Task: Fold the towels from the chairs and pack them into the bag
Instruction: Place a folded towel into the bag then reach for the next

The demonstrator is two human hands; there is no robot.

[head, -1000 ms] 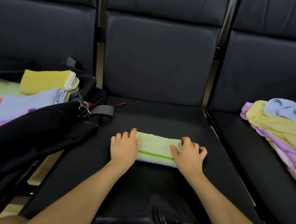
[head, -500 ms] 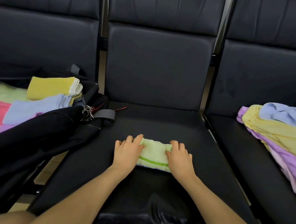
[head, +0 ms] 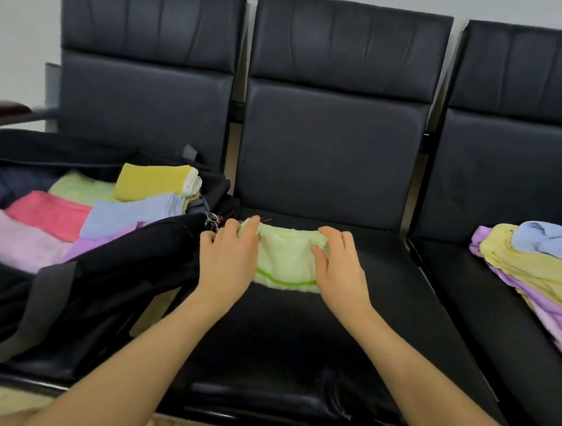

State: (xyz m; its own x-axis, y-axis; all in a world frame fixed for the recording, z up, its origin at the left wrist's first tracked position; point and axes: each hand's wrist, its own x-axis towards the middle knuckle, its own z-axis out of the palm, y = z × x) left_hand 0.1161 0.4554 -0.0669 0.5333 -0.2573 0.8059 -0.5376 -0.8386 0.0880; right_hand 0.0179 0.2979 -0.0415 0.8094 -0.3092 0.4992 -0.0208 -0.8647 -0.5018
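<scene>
We see only the middle of the green towel (head: 284, 259); the left hand (head: 228, 262) and right hand (head: 340, 270) cover its ends. The bag (head: 108, 287) runs past the left edge, its wall hiding the lower packed towels (head: 50, 216). The pile of unfolded towels (head: 535, 264) is cut off at the right edge.

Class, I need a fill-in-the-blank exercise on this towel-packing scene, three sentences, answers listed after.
1. Both hands grip a folded light ____ towel.
2. The open bag lies on the ____ chair.
3. The unfolded pile lies on the ____ chair.

Answers: green; left; right
</scene>
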